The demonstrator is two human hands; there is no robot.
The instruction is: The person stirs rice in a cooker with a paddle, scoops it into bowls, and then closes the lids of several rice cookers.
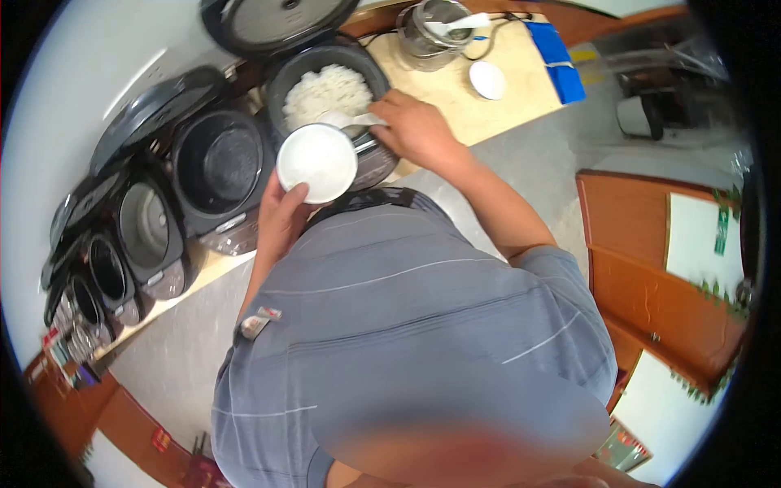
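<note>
My left hand (285, 210) is closed on the near rim of a white bowl (319, 165), thumb over the edge. Inside the bowl is something white that I cannot make out clearly. My right hand (413, 126) grips the handle of a white rice paddle (346, 120), whose blade lies at the near edge of the cooked rice (325, 93). That rice sits in an open rice cooker (376, 73), its lid (281, 24) tipped up behind. The bowl is held just in front of this cooker, covering part of its near rim.
Several more open rice cookers stand in a row to the left, the nearest with a dark pot (221, 163). On the wooden table (508, 106) at right are a small white bowl (487, 80) and a clear container (435, 41) with a white utensil (460, 24) across it.
</note>
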